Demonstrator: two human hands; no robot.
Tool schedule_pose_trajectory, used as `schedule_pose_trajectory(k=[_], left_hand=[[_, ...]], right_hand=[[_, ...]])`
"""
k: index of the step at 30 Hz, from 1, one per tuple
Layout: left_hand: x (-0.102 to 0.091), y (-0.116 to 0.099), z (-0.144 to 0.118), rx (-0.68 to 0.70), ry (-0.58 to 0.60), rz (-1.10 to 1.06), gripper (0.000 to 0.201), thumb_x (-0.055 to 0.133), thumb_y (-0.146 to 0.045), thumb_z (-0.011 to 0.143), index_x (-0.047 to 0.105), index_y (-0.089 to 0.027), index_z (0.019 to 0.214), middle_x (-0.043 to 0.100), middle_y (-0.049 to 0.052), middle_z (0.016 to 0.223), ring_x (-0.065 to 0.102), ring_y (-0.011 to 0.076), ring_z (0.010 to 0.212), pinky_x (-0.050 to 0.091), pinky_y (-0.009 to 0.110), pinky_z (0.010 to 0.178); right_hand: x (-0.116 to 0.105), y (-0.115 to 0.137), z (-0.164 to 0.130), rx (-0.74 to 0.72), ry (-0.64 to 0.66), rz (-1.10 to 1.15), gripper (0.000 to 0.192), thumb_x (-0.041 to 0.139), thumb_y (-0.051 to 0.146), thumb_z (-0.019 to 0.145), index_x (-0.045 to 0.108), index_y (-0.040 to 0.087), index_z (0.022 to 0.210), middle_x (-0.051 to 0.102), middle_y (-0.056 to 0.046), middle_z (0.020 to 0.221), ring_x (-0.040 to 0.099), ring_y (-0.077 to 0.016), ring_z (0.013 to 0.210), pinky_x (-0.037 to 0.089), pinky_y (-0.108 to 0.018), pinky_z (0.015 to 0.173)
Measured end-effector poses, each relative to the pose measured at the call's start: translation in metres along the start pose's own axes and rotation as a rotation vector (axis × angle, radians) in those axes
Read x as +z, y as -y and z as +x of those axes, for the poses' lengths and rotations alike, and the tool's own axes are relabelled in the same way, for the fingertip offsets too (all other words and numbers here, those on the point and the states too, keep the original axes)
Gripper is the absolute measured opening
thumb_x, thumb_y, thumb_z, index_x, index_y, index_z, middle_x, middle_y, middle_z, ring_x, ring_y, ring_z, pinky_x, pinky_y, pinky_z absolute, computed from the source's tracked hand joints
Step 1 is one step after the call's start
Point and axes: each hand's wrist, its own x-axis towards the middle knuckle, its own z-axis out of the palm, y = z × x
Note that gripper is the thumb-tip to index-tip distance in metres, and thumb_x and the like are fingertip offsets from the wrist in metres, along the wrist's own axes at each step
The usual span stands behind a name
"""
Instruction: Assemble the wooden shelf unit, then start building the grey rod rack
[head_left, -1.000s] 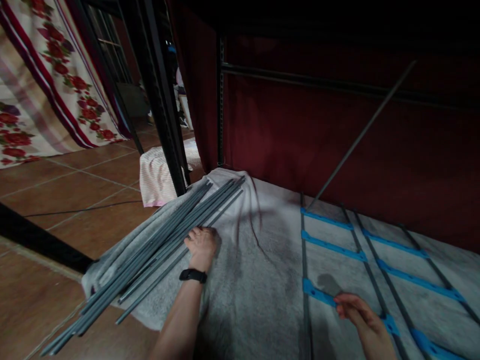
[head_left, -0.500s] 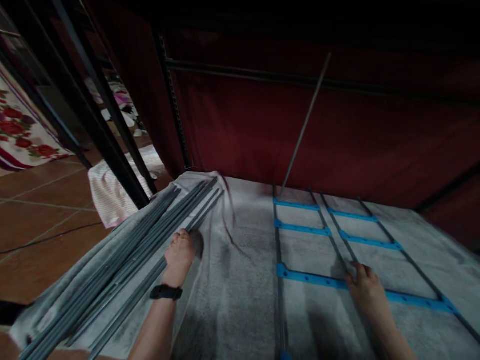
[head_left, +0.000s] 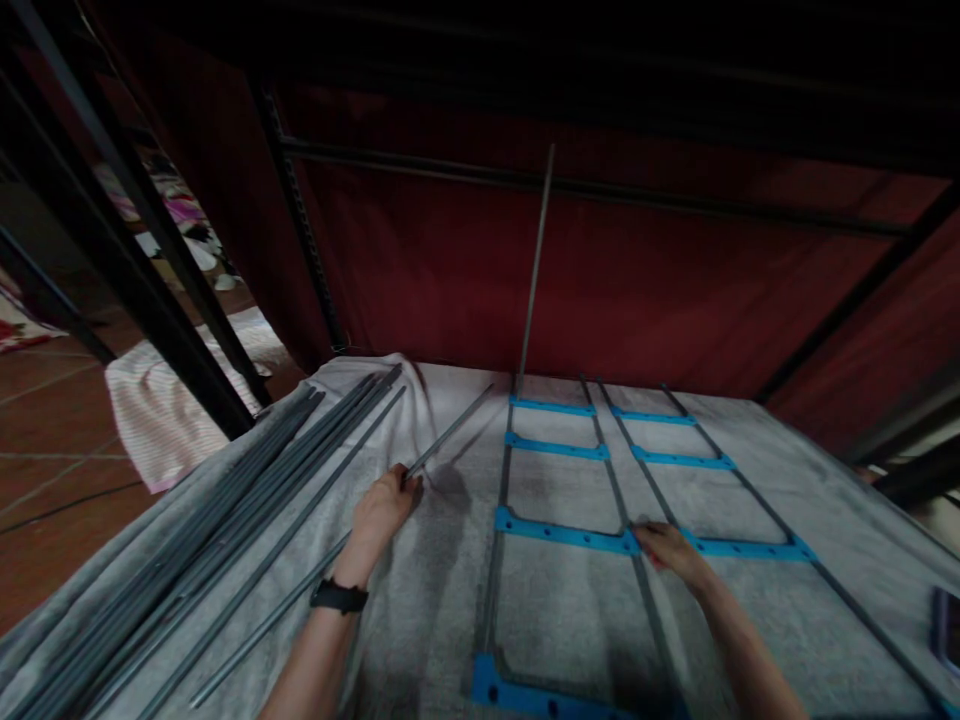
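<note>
A grey cloth covers the work surface. On it lies a frame of dark rods and blue connectors. A bundle of grey rods lies at left. The left hand grips 1 grey rod, fingers closed around it. The right hand rests on the frame, fingers curled over a blue connector.

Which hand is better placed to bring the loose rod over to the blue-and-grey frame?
Left. The left hand is closed on the loose rod, beside the pile of rods. The right hand rests on the frame.
</note>
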Motion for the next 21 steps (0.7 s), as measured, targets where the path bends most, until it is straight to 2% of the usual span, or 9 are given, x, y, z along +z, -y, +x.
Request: schedule_pose_trajectory(k=[3,6,9,14,18,21], left_hand=[[0.006,-0.010,-0.005,0.050,0.037,0.037,0.037,0.039,-0.040,0.097,0.061,-0.018,0.116,0.072,0.014,0.104,0.068,0.0255,0.097,0.044,0.030,0.073],[0.013,-0.018,-0.008,0.089,0.053,0.080,0.037,0.038,-0.037,0.098,0.061,-0.017,0.119,0.072,0.014,0.106,0.067,0.0254,0.101,0.044,0.030,0.076],[0.017,-0.023,-0.010,0.117,0.063,0.101,0.036,0.040,-0.035,0.098,0.061,-0.017,0.121,0.072,0.013,0.108,0.066,0.0248,0.105,0.044,0.030,0.080],[0.018,-0.028,-0.012,0.143,0.068,0.141,0.036,0.042,-0.037,0.098,0.063,-0.018,0.119,0.072,0.013,0.107,0.065,0.0252,0.104,0.044,0.030,0.079],[0.013,-0.031,-0.015,0.155,0.051,0.156,0.035,0.041,-0.037,0.098,0.063,-0.018,0.119,0.072,0.012,0.107,0.066,0.0256,0.103,0.044,0.030,0.077],[0.011,-0.033,-0.015,0.160,0.032,0.148,0.035,0.042,-0.037,0.097,0.063,-0.020,0.119,0.072,0.012,0.104,0.067,0.0256,0.101,0.043,0.029,0.074]], right_hand=[[0.009,0.003,0.001,0.039,0.068,0.000,0.026,0.054,0.044,0.077,0.065,0.022,0.068,0.068,-0.001,0.063,0.069,-0.0226,0.074,0.051,-0.029,0.069],[0.021,0.006,0.002,0.013,0.055,-0.076,0.029,0.052,0.045,0.080,0.068,0.021,0.081,0.073,-0.004,0.080,0.070,-0.0230,0.086,0.051,-0.029,0.078],[0.030,0.009,0.002,0.023,0.056,-0.174,0.032,0.054,0.046,0.079,0.068,0.018,0.088,0.074,-0.008,0.087,0.069,-0.0238,0.091,0.050,-0.029,0.080],[0.030,0.011,0.005,0.109,0.091,-0.139,0.035,0.058,0.050,0.078,0.067,0.018,0.088,0.073,-0.006,0.080,0.070,-0.0235,0.090,0.050,-0.027,0.075],[0.020,0.014,0.010,0.178,0.041,-0.038,0.030,0.058,0.043,0.078,0.067,0.017,0.091,0.070,-0.005,0.071,0.069,-0.0226,0.077,0.049,-0.028,0.066],[0.013,0.012,0.012,0.174,-0.009,0.013,0.027,0.058,0.038,0.078,0.067,0.018,0.092,0.070,-0.005,0.070,0.068,-0.0228,0.074,0.048,-0.029,0.063]])
